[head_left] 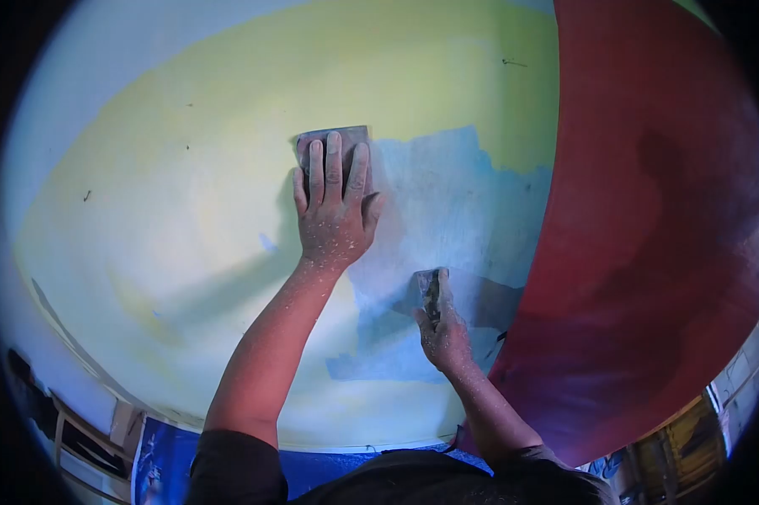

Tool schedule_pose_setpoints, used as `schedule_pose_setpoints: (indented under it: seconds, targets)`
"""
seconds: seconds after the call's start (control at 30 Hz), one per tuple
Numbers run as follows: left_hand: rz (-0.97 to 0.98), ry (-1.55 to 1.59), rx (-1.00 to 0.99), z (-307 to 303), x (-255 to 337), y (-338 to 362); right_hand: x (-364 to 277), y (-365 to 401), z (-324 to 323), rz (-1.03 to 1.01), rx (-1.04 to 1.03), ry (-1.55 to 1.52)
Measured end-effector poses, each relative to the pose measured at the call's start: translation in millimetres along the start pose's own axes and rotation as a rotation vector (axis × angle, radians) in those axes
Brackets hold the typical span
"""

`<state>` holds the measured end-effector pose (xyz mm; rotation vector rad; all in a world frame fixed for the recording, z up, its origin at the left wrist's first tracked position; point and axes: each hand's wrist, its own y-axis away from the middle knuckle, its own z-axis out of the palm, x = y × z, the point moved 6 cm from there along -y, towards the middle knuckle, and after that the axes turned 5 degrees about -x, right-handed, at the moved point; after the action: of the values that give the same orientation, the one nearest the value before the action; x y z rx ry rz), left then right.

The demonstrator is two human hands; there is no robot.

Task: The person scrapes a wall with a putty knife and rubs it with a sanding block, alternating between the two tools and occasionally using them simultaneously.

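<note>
Flat against the painted surface, my left hand (333,202) presses a dark grey sheet of sandpaper (354,135), its fingers spread over the sheet. The sheet's top edge and part of its right side show; the palm hides the rest. Lower and to the right, my right hand (444,337) grips a small dark, dusty pad (430,290), which looks like a folded piece of sandpaper. The thumb lies on its left and a finger along its right; the other fingers are hidden. Pale dust and flakes cover both hands and forearms.
The curved-looking wall (219,202) is yellow and whitish, with a pale blue patch (447,185) by my hands. A dark red section (649,252) stands at the right. A blue covering (329,467) lies below, and a wooden frame (85,438) is at lower left.
</note>
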<state>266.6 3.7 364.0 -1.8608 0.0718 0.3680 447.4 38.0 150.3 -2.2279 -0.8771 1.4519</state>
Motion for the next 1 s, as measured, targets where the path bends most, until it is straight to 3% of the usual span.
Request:
schedule_pose_setpoints:
  seconds: [0.17,0.3,0.4,0.47,0.5,0.57,0.7,0.8,1.0]
  targets:
    - [-0.029,-0.014,-0.078,22.7,14.8,24.0,20.1,0.7,3.8,0.053,0.0,0.0]
    - [-0.054,-0.018,-0.149,45.3,46.1,87.5,42.3,5.7,-1.9,-0.028,-0.008,0.108]
    - [-0.096,-0.018,-0.192,63.0,60.4,138.4,64.0,5.9,1.6,-0.046,-0.05,0.016]
    - [-0.096,-0.025,-0.186,66.8,64.3,154.5,66.0,7.5,-6.2,0.117,-0.175,0.066]
    - [-0.095,-0.026,-0.179,66.3,62.2,152.2,69.2,4.9,-6.1,0.195,-0.236,0.089]
    - [-0.101,0.0,-0.19,61.8,62.0,143.5,71.6,8.9,-9.9,0.122,-0.202,0.132]
    - [-0.07,0.018,-0.147,33.8,48.2,48.3,97.0,7.6,5.4,0.195,-0.269,0.117]
    - [-0.017,0.001,-0.062,25.0,49.0,-6.6,88.5,6.2,5.1,-0.077,-0.145,0.12]
    - [0.005,-0.012,-0.035,33.7,75.3,-17.1,83.3,6.4,5.5,0.08,-0.285,0.054]
